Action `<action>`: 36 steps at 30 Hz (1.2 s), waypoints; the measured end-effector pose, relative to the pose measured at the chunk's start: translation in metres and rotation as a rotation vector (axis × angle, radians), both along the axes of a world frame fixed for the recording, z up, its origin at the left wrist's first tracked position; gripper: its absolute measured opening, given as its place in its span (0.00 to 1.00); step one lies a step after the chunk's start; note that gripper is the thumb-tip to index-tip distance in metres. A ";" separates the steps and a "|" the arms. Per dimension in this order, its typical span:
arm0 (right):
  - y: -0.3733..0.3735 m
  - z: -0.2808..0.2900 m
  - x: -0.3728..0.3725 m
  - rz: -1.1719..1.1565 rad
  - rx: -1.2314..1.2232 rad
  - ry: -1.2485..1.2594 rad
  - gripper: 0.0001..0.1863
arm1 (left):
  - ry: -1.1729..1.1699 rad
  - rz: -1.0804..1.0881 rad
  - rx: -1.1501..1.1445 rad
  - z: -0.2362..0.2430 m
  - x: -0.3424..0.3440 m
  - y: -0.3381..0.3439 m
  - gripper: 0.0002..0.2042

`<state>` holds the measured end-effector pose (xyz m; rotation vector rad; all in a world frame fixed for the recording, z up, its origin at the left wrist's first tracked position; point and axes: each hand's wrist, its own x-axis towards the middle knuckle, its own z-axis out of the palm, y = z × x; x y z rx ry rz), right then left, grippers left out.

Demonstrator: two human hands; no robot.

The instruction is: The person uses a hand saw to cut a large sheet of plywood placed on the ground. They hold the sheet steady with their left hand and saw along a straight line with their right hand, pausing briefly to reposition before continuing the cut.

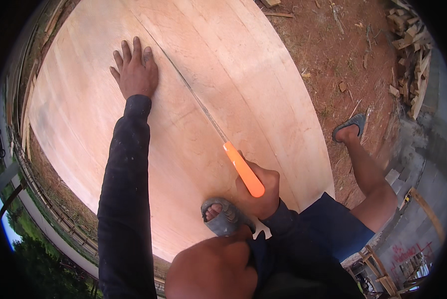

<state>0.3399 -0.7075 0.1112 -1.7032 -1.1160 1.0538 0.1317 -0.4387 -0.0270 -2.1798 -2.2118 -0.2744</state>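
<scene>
A large pale plywood sheet (183, 124) fills the middle of the view. My right hand (264, 187) is wrapped round the orange handle of a handsaw (243, 169). The saw's thin blade runs away from me, up and to the left, edge-on to the plywood; a line in the wood carries on from its far end. My left hand (137, 69) lies flat on the sheet, left of the blade, with its fingers spread. My foot in a grey sandal (226, 217) rests on the plywood close to my right hand.
Reddish bare soil (328, 60) with wood scraps lies to the right, where my other sandalled foot (350, 127) stands. A pile of cut wood pieces (411, 55) is at the far right, beside a grey concrete area (412, 159). Long boards (26, 109) lie beyond the sheet's left edge.
</scene>
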 end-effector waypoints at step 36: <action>-0.075 0.026 0.026 0.061 0.007 -0.132 0.17 | -0.036 -0.022 0.055 0.000 0.007 0.003 0.27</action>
